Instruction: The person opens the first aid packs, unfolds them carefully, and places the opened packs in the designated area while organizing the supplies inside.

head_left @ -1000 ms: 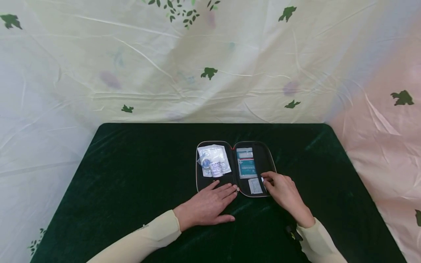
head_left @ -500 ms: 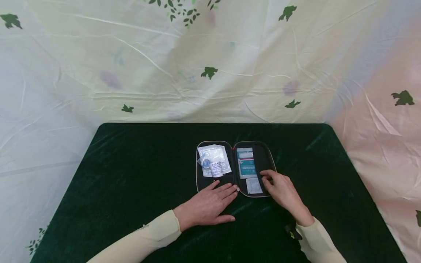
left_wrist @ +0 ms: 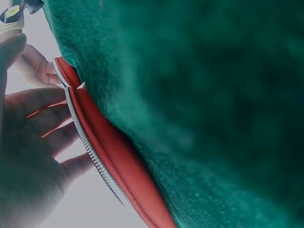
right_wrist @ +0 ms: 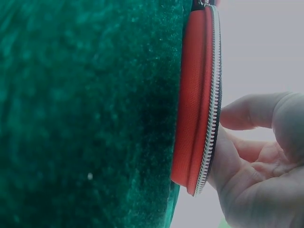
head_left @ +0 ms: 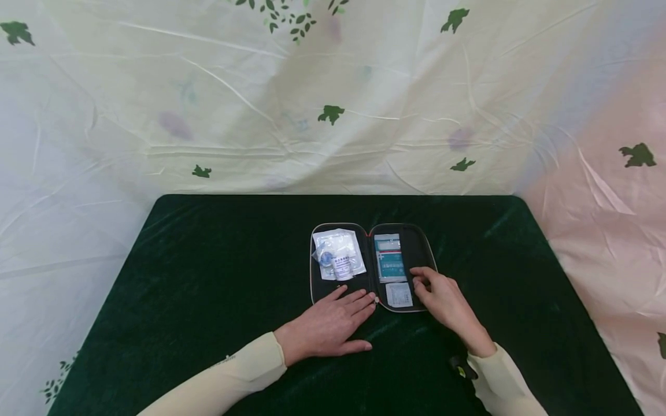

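An unzipped red case with a black lining lies spread flat, two halves side by side. My left hand rests palm down, straight fingers across the near rim by the hinge. In the right half, teal-and-white packets lie above a small white packet. My right hand reaches over the right rim, thumb and index finger curled at the dark edge of the inner pocket, just right of the white packet. In the right wrist view the red side and silver zipper hide the fingertips.
White sachets and a small white labelled item lie in the left half. A dark green velvet cloth covers the table. Pale patterned sheeting hangs behind and at both sides. A small black object sits by the right sleeve.
The small white packet has shifted slightly left, and the part that showed beside my right fingertips is gone. My right fingers have edged left and up. The left hand has stayed still.
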